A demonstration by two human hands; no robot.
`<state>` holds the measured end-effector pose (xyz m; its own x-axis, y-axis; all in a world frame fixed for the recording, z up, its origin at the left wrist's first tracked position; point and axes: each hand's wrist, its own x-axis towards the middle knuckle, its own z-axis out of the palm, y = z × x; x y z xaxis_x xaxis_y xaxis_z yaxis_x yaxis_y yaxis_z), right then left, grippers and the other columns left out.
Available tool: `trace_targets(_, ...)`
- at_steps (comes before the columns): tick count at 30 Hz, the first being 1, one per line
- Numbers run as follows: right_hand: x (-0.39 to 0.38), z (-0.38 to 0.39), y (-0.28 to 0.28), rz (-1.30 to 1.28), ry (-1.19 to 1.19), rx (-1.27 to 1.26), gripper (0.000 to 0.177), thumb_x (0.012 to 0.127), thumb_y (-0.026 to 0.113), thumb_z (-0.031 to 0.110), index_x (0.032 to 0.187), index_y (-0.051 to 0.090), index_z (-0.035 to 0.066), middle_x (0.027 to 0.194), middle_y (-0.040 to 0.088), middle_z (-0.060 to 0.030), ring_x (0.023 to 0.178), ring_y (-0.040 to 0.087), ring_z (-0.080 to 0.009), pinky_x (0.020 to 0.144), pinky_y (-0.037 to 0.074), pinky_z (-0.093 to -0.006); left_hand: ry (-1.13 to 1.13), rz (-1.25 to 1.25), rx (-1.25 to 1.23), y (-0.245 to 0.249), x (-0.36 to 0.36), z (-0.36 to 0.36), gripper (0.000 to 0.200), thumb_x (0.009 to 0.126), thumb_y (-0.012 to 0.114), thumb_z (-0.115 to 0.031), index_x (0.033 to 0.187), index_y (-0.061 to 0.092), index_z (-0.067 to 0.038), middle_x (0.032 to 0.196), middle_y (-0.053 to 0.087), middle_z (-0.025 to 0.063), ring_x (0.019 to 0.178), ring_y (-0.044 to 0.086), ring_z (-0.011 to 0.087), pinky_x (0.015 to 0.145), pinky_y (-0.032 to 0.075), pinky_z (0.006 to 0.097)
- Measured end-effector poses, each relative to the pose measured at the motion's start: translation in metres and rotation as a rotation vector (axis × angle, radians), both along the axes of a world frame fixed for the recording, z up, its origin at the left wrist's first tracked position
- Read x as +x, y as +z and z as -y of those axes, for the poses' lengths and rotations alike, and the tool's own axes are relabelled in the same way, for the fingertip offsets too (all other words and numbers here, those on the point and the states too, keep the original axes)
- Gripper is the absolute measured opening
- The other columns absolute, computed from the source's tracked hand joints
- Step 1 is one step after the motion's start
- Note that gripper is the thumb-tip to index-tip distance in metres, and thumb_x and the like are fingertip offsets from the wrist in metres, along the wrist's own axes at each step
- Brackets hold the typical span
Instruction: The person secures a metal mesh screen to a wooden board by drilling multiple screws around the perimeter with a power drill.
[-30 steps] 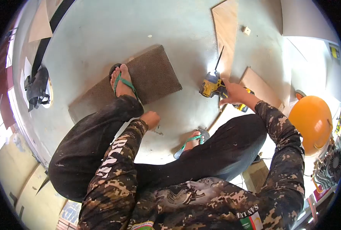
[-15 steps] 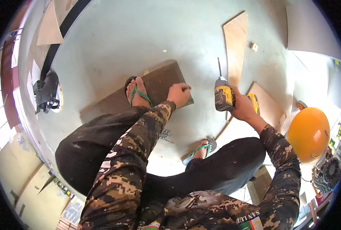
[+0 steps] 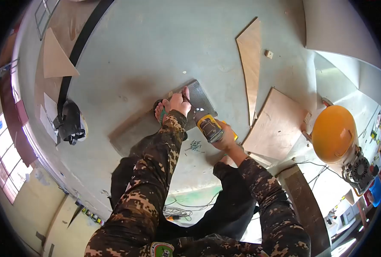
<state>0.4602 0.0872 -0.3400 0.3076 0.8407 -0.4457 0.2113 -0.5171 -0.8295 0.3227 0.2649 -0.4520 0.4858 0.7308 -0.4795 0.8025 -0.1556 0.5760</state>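
Observation:
My right hand is wrapped round the grip of a yellow and black cordless drill, its front end pointing toward my left hand. The fingers of my left hand are closed close to the tip of the drill, above a perforated metal sheet. Whatever they hold is too small to make out. A foot in a green-strapped flip-flop rests on the sheet. Close by, a small pile of screws lies on the floor.
To the right lie a long pointed plywood piece, a plywood board and a small wooden block. Beyond them stands an orange-yellow rounded object. A black helmet-like object sits at left. Cables lie below.
The drill has moved left and down, from upright to tilted toward my left hand. My left hand has shifted left along the sheet. The view has shifted too, exposing the screws more clearly.

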Motion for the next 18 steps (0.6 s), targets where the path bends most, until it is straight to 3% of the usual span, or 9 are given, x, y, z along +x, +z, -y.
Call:
trace_targets(2, -0.01, -0.003, 0.012, -0.003, -0.048, 0.017, 0.04, 0.071, 0.078, 0.02, 0.108, 0.067, 0.01, 0.089, 0.07, -0.0156, 0.085, 0.068, -0.0379, 0.075, 0.054, -0.0434, 0.494, 0.447, -0.207, 0.029, 0.013, 0.001, 0.027, 0.077, 0.051, -0.013, 0.084, 0.064, 0.01, 0.079, 0.065, 0.0289, 0.084, 0.064, 0.0461, 0.074, 0.048, 0.0472)
trace_targets(3, -0.014, -0.001, 0.01, 0.005, -0.06, 0.021, 0.04, 0.071, 0.078, 0.019, 0.108, 0.067, 0.009, 0.089, 0.07, -0.0159, 0.085, 0.068, -0.038, 0.075, 0.054, -0.0434, 0.271, 0.294, 0.078, -0.044, -0.026, 0.007, 0.026, 0.078, 0.051, -0.012, 0.088, 0.066, 0.007, 0.082, 0.065, 0.0294, 0.084, 0.063, 0.0473, 0.071, 0.047, 0.0481)
trace_targets(7, -0.023, -0.004, 0.022, -0.008, -0.095, 0.005, 0.044, 0.068, 0.08, 0.019, 0.109, 0.068, 0.009, 0.092, 0.071, -0.017, 0.086, 0.068, -0.0379, 0.077, 0.054, -0.0428, 0.174, 0.163, 0.02, -0.024, -0.033, -0.002, 0.027, 0.078, 0.049, -0.01, 0.092, 0.067, 0.004, 0.084, 0.067, 0.0269, 0.086, 0.065, 0.0445, 0.072, 0.048, 0.0474)
trace_targets(10, -0.032, -0.007, 0.029, 0.001, -0.102, -0.017, 0.048, 0.067, 0.081, 0.02, 0.112, 0.068, 0.009, 0.093, 0.071, -0.0174, 0.087, 0.068, -0.0379, 0.078, 0.054, -0.043, 0.12, 0.055, -0.141, -0.002, -0.033, -0.014, 0.034, 0.077, 0.04, -0.003, 0.097, 0.062, 0.014, 0.1, 0.069, 0.0253, 0.104, 0.066, 0.0331, 0.091, 0.053, 0.0346)
trace_targets(12, -0.033, -0.012, 0.03, -0.003, -0.105, -0.033, 0.05, 0.066, 0.081, 0.02, 0.114, 0.068, 0.009, 0.093, 0.071, -0.0175, 0.088, 0.068, -0.038, 0.078, 0.054, -0.0434, 0.178, 0.072, -0.167, -0.055, -0.047, -0.007, 0.027, 0.086, 0.043, 0.002, 0.102, 0.06, 0.016, 0.109, 0.066, 0.0235, 0.107, 0.064, 0.0277, 0.1, 0.052, 0.0325)
trace_targets(14, -0.035, -0.012, 0.03, 0.013, -0.087, -0.036, 0.053, 0.066, 0.081, 0.022, 0.116, 0.067, 0.01, 0.095, 0.072, -0.0172, 0.089, 0.068, -0.0382, 0.078, 0.054, -0.0447, 1.043, 0.399, -0.476, -0.06, -0.041, -0.009, 0.023, 0.1, 0.053, -0.02, 0.103, 0.064, 0.001, 0.111, 0.069, 0.0173, 0.101, 0.065, 0.0285, 0.095, 0.05, 0.0393)
trace_targets(15, -0.037, -0.012, 0.031, 0.012, -0.091, -0.04, 0.053, 0.066, 0.081, 0.022, 0.116, 0.067, 0.01, 0.095, 0.072, -0.0172, 0.089, 0.068, -0.0382, 0.078, 0.054, -0.0447, 1.041, 0.394, -0.48, -0.06, -0.041, -0.008, 0.023, 0.1, 0.053, -0.02, 0.103, 0.064, 0.001, 0.111, 0.069, 0.0173, 0.101, 0.065, 0.0285, 0.095, 0.05, 0.0393)
trace_targets(17, -0.039, -0.012, 0.031, 0.013, -0.116, -0.05, 0.055, 0.066, 0.081, 0.023, 0.118, 0.066, 0.01, 0.096, 0.072, -0.017, 0.091, 0.068, -0.0382, 0.079, 0.054, -0.0457, 1.671, 0.81, -0.848, -0.01, -0.009, -0.023, 0.018, 0.103, 0.051, -0.013, 0.106, 0.062, 0.001, 0.106, 0.067, 0.0149, 0.098, 0.065, 0.0267, 0.1, 0.051, 0.039)
trace_targets(18, -0.038, -0.012, 0.032, 0.016, -0.116, -0.053, 0.055, 0.066, 0.081, 0.023, 0.118, 0.066, 0.01, 0.096, 0.072, -0.017, 0.091, 0.068, -0.0382, 0.079, 0.054, -0.0457, 1.671, 0.81, -0.852, 0.002, -0.005, -0.025, 0.018, 0.103, 0.051, -0.013, 0.106, 0.062, 0.001, 0.106, 0.067, 0.0149, 0.098, 0.065, 0.0267, 0.1, 0.051, 0.039)
